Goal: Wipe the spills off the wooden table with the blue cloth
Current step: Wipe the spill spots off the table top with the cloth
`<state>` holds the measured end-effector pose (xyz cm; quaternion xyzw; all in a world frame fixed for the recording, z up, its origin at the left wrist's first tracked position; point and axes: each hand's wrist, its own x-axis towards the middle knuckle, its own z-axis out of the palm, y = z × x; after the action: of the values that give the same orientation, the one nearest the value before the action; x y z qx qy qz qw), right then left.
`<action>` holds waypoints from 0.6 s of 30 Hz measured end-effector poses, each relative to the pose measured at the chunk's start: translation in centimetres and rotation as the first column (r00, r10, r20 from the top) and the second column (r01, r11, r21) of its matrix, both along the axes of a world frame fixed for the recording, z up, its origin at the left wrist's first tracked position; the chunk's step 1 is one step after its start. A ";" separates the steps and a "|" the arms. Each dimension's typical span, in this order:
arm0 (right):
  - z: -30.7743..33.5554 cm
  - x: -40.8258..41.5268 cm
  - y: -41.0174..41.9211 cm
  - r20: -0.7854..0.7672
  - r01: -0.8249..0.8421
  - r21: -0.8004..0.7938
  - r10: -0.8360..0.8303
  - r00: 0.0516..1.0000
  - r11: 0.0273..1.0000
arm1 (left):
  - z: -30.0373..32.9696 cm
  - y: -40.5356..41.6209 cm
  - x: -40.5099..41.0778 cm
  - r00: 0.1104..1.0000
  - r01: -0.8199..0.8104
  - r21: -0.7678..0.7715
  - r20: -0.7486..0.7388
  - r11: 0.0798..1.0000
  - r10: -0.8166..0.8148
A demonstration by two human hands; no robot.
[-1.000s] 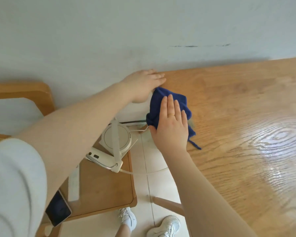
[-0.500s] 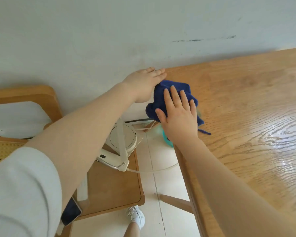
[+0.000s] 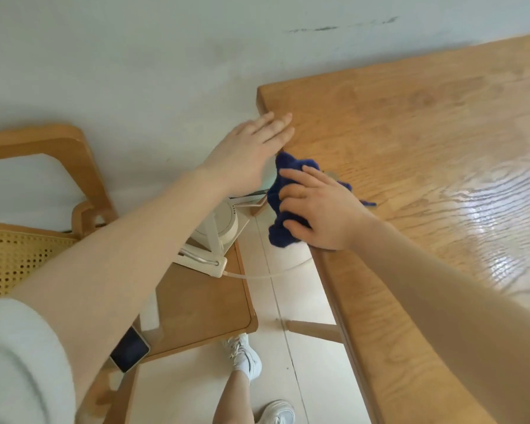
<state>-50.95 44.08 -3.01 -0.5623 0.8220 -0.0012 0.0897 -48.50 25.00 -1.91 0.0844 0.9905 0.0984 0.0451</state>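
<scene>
Cloth: at left desk edge, half hanging off.
Hands: right grips cloth; left flat, holds nothing.
Left: spill not seen; maybe nearly done.

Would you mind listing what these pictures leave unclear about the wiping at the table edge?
- Spills: head view, none made out; the right hand and blue cloth cover the spot.
- Cloth's far side: hidden beneath that hand.
- Left hand: motion-blurred, contact with the wooden table uncertain.
- Table's right side: cut off by the frame edge; glare washes out part.
</scene>
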 end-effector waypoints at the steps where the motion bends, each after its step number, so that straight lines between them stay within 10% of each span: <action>1: -0.1 0.7 0.6 0.006 0.061 -0.028 -0.060 0.998 0.998 | 0.0 0.4 1.0 1.000 0.016 0.000 0.010 1.000 -0.016; 18: -1.4 16.1 9.3 -0.015 0.589 -0.069 -0.591 0.807 0.805 | 2.3 11.9 15.5 0.972 -0.173 0.095 0.176 0.980 0.154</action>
<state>-34.85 53.43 -4.36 -0.2818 0.9570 -0.0441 0.0531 -32.97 36.94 0.36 -0.0037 0.9799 0.1627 0.1155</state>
